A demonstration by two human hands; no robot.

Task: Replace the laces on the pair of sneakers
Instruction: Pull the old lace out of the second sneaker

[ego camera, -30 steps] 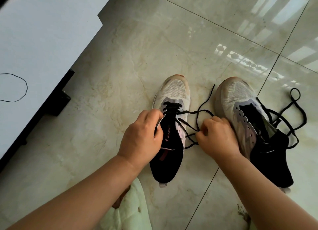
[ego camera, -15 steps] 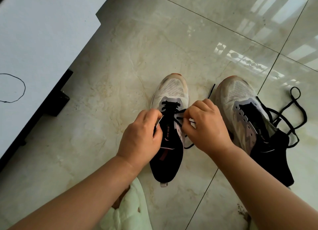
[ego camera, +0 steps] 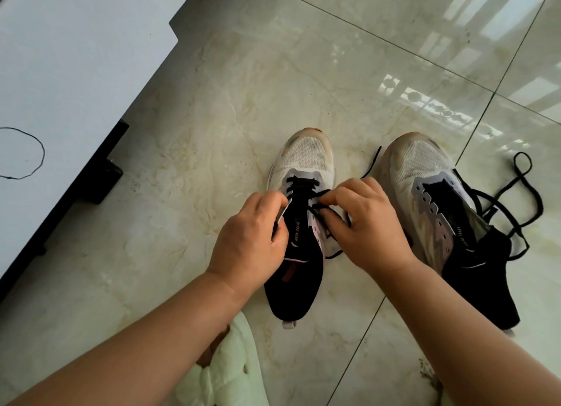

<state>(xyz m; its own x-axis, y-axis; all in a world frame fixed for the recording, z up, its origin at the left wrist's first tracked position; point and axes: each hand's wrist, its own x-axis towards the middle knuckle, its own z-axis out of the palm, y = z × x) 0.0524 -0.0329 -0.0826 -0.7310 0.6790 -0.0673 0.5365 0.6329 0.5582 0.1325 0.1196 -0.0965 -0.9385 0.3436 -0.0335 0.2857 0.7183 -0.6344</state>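
Two sneakers stand on the floor (ego camera: 243,102). The left sneaker (ego camera: 303,223) is being laced, only the lowest rows done. The left hand (ego camera: 252,238) grips its eyelet edge; the right hand (ego camera: 364,223) pinches the black lace (ego camera: 303,182). Next, I think, the tip must enter the following eyelet. The right sneaker (ego camera: 431,199) has no lacing, one loose lace (ego camera: 528,193) beside it.

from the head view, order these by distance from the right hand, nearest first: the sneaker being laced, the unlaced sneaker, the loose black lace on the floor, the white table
From the right hand:
1. Sneaker being laced, touching it, just to its left.
2. Unlaced sneaker, right beside it, on the right.
3. Loose black lace, on the floor past that sneaker, far right.
4. White table, far left.
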